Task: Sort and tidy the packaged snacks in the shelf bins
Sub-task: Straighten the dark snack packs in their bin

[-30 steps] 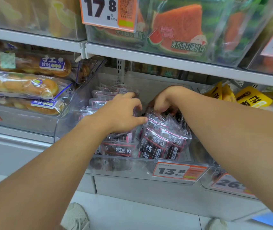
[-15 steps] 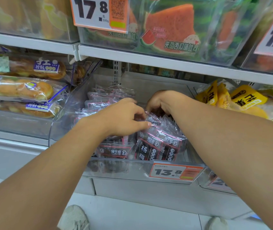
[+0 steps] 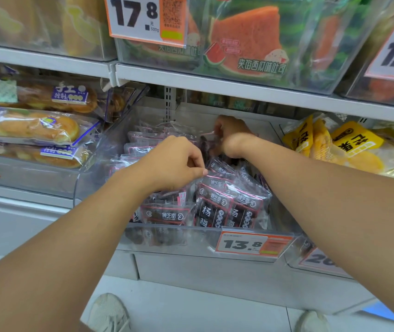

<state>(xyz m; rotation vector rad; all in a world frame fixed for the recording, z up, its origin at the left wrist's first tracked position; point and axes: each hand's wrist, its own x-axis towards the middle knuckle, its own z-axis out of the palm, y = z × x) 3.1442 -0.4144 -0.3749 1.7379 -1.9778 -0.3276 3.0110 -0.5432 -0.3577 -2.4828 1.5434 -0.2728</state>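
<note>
A clear plastic bin on the middle shelf holds several dark plum snack packets with pink trim, standing upright at the front right and lying flat at the left. My left hand is over the bin's middle, thumb and fingers pinched on the top edge of a front packet. My right hand reaches deep toward the bin's back and grips a dark packet by its pink edge, lifted above the pile.
Bread loaves fill the bin to the left, yellow packets the bin to the right. The upper shelf with watermelon toast bags overhangs closely. A 13.8 price tag clips to the bin front. My shoes show on the floor below.
My right hand has moved further back in the bin and lifted a dark packet. My left hand has stayed on the front packets, shifting slightly.
</note>
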